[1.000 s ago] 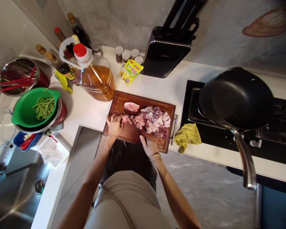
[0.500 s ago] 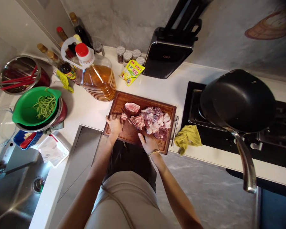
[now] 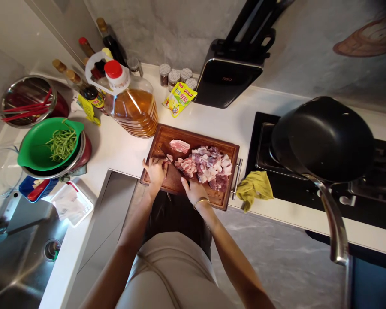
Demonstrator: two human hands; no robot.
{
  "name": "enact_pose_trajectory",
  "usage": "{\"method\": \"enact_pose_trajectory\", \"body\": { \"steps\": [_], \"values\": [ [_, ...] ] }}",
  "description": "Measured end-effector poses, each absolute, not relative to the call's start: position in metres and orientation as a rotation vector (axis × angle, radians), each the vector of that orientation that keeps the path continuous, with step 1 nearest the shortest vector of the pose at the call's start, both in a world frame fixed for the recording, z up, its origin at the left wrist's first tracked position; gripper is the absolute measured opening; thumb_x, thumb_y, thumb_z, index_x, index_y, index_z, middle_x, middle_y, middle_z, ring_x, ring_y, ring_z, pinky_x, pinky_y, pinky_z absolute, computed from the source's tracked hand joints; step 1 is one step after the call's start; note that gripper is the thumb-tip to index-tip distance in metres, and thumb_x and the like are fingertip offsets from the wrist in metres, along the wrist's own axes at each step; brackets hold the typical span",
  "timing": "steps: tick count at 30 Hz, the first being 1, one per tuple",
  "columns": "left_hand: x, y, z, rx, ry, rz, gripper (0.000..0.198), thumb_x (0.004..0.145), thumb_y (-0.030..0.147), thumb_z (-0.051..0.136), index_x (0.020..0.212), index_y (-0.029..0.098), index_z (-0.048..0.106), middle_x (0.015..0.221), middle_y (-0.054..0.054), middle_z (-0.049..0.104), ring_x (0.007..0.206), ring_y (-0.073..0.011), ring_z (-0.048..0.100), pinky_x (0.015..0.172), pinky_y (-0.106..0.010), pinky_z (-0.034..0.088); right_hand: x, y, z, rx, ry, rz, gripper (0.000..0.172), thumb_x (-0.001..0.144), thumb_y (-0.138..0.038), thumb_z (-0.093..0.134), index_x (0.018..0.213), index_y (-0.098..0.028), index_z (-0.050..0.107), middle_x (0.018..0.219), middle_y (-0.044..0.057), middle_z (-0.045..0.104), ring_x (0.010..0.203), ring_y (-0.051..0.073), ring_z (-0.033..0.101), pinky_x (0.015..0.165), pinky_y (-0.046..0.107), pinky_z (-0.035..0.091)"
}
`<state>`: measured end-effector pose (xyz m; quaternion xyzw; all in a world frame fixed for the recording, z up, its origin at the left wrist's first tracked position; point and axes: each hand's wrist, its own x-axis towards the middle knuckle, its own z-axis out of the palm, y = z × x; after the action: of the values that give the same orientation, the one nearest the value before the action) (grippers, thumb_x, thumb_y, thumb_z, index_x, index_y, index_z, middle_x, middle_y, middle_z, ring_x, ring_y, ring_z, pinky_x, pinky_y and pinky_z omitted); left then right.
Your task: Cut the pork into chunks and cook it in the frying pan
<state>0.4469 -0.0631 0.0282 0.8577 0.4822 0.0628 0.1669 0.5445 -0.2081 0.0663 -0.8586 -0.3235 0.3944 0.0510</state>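
On a wooden cutting board (image 3: 154,139), my left hand (image 3: 156,172) presses a small piece of raw meat with curled fingers; the piece is mostly hidden beneath them. My right hand (image 3: 194,191) is wrapped round the handle of a knife (image 3: 173,171), whose dark blade slants up and left beside my left fingertips. Small cut bits lie just past the blade. A whole slice of fatty pork (image 3: 180,146) rests near the board's far edge. Chopped meat (image 3: 210,165) is heaped on the right half of the board.
A yellow-green cloth (image 3: 254,189) lies right of the board, by the stove with a black pan (image 3: 324,137). Behind stand an oil jug (image 3: 133,107), a seasoning packet (image 3: 179,98) and a knife block (image 3: 228,79). At left are a green colander (image 3: 32,148) and a sink (image 3: 22,257).
My right hand and the knife have shifted slightly left, closer to my left hand, and the blade now lies nearer its fingers. The left hand keeps its place on the meat.
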Motion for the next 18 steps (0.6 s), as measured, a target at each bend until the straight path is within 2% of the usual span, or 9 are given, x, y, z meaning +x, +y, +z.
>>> {"method": "enact_pose_trajectory", "body": {
  "steps": [8,18],
  "values": [
    [0.454,-0.055,0.029,2.47,1.338,0.093,0.021,0.085,0.03,0.049,0.087,0.027,0.07,0.086,-0.006,0.071,0.108,-0.0272,0.051,0.108,-0.055,0.012,0.548,-0.196,0.065,-2.601,-0.951,1.247,0.073,0.093,-0.063,0.014,0.106,-0.012,0.065,0.1,0.019,0.069,0.097,0.028,0.066,0.083,0.035,0.046],
    [0.455,-0.049,0.03,2.567,1.304,0.074,0.025,0.087,0.027,0.044,0.09,0.023,0.069,0.085,-0.009,0.071,0.106,-0.0279,0.052,0.108,-0.056,0.011,0.535,-0.153,0.04,-2.527,-0.926,1.174,0.068,0.096,-0.056,0.014,0.108,-0.014,0.066,0.104,0.016,0.069,0.102,0.024,0.064,0.088,0.032,0.046]
  ]
}}
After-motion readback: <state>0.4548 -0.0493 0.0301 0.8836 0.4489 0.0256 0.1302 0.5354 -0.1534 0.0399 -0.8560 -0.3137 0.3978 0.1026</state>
